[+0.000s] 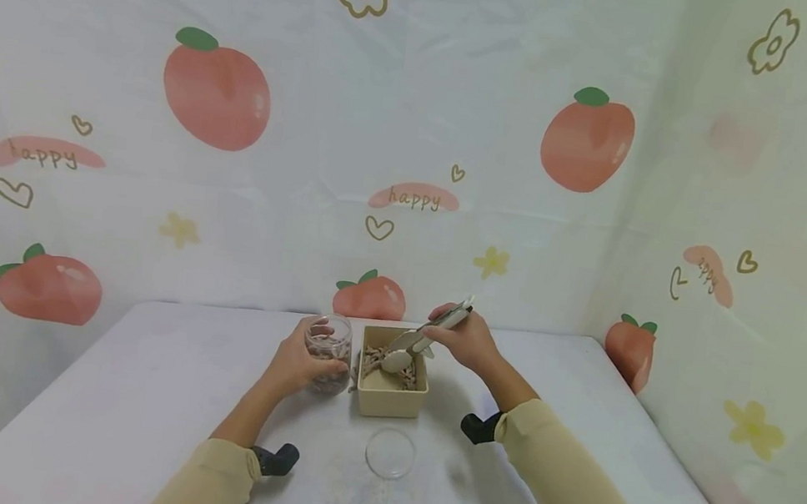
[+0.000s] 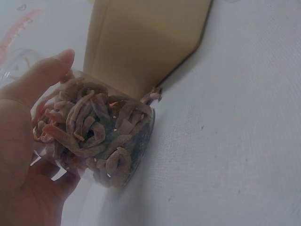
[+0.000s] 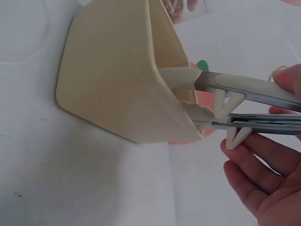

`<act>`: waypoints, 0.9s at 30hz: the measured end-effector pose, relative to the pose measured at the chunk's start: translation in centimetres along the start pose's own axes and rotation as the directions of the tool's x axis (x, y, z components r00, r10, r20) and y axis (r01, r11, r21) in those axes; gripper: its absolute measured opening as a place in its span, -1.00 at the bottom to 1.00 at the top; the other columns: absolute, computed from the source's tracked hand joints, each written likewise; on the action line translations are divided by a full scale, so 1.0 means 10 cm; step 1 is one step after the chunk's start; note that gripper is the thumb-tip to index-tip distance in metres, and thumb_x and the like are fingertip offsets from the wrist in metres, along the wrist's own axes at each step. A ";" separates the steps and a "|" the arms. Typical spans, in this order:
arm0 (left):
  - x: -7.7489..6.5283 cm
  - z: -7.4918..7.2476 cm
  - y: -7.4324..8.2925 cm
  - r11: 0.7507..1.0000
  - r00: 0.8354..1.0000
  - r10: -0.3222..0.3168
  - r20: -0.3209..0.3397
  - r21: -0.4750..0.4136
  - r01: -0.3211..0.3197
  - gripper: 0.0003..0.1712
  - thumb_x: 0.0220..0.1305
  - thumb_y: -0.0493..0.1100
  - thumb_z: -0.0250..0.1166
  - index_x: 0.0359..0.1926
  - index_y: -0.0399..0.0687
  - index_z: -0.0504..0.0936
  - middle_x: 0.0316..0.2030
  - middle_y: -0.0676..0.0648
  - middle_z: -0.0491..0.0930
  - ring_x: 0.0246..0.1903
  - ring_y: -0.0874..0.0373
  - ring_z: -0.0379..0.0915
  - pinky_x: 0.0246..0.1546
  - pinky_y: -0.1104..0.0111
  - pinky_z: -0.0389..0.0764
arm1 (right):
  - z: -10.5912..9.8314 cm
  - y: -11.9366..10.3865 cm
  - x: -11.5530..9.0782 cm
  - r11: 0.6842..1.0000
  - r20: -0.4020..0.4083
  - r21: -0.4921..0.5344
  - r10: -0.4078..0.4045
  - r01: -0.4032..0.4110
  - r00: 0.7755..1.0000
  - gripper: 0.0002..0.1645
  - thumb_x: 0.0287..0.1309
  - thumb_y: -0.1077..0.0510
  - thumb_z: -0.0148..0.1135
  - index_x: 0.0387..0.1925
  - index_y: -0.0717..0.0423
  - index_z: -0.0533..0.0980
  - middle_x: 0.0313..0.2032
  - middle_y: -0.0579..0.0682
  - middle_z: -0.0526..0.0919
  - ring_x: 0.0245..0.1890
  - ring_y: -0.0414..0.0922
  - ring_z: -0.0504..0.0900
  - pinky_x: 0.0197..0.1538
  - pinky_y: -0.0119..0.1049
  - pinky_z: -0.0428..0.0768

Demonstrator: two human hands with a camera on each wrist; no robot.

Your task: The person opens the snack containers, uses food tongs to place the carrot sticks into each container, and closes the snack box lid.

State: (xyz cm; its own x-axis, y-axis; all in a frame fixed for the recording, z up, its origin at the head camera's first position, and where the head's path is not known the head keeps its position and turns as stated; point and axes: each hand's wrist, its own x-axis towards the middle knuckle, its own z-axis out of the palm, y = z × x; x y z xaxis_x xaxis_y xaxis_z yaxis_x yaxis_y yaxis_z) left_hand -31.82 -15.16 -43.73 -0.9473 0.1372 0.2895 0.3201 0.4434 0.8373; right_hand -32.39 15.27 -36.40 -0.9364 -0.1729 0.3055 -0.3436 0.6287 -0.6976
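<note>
My left hand [image 1: 293,363] grips a clear jar [image 1: 329,352] with its fingers and thumb around the side. Brownish, dusted, strip-like pieces [image 2: 94,127] fill much of the jar, whose top has no lid on it. Just right of the jar stands a beige square box [image 1: 390,404] with similar strips [image 1: 373,357] inside. My right hand [image 1: 470,341] holds food tongs [image 1: 431,331] with pale heads and metal-and-cream arms. The tong heads reach down into the box, and its wall hides their tips in the right wrist view.
A round clear lid [image 1: 390,454] lies on the white table [image 1: 130,386] in front of the box. Beside the jar base and the box, a loose strip [image 2: 154,96] rests on the table. A printed fruit-pattern sheet [image 1: 284,237] hangs behind.
</note>
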 end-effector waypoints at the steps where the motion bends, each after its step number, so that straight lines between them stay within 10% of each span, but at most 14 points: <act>1: 0.00 0.00 0.00 1.000 1.000 0.000 0.000 -0.003 0.000 0.04 -0.09 -0.12 0.60 0.36 -0.12 0.21 0.18 -0.11 0.48 0.24 -0.10 0.29 0.22 -0.03 0.29 | 0.00 0.00 0.00 1.000 0.003 0.003 -0.002 0.002 1.000 -0.74 0.07 0.04 0.40 -0.22 0.06 0.61 -0.31 -0.04 0.68 -0.33 -0.10 0.56 -0.28 -0.20 0.50; 19: -0.01 0.02 -0.01 1.000 1.000 -0.001 -0.003 -0.001 0.001 0.06 -0.13 -0.06 0.62 0.35 -0.11 0.22 0.16 -0.11 0.50 0.19 -0.10 0.35 0.18 0.00 0.35 | 0.01 0.07 -0.04 0.989 0.078 0.148 -0.003 -0.009 0.997 -0.59 0.05 0.06 0.42 -0.09 0.17 0.57 -0.24 0.02 0.66 -0.25 -0.08 0.57 -0.21 -0.20 0.50; 27: 0.01 -0.01 -0.02 1.000 1.000 0.003 -0.002 0.001 -0.003 0.08 -0.13 -0.06 0.62 0.36 -0.11 0.21 0.17 -0.10 0.49 0.20 -0.09 0.34 0.20 -0.01 0.32 | 0.07 0.10 -0.07 0.976 -0.006 0.216 0.019 -0.017 1.000 -0.70 0.04 0.09 0.45 -0.22 0.16 0.60 -0.31 0.00 0.66 -0.30 -0.10 0.57 -0.24 -0.24 0.51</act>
State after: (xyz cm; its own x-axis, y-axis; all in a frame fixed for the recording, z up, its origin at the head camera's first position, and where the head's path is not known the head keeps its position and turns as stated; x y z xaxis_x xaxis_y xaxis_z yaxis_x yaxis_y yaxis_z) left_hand -31.98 -15.29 -43.83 -0.9462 0.1368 0.2932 0.3232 0.4434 0.8360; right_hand -32.14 15.49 -37.70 -0.9422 -0.1563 0.2963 -0.3349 0.4527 -0.8263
